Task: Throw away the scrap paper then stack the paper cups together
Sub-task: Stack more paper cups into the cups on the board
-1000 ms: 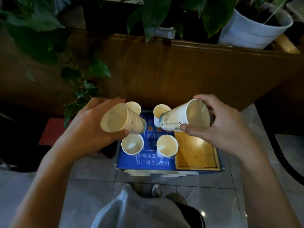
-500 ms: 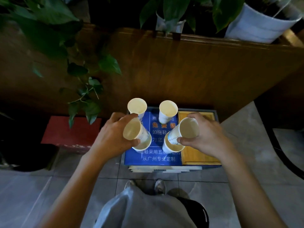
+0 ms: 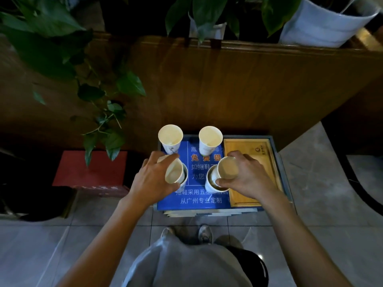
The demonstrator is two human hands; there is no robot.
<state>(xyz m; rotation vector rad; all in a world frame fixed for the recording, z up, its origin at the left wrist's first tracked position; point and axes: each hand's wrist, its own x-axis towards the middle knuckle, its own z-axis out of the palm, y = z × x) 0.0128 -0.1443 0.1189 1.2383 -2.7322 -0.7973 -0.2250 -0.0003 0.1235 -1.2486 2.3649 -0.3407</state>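
Since a second ago both hands have descended from chest height. The left hand (image 3: 154, 179) now seats its held cup (image 3: 174, 172) into the near-left standing cup (image 3: 183, 181); the right hand (image 3: 246, 177) does likewise with its cup (image 3: 228, 167) over the near-right cup (image 3: 211, 181). Fingers of each hand are curled closed around the thin, tapered paper walls. Stacking is under way. Two far cups (image 3: 170, 136) stand upright, unstacked, on the glossy blue sign (image 3: 204, 200). No scrap paper is visible.
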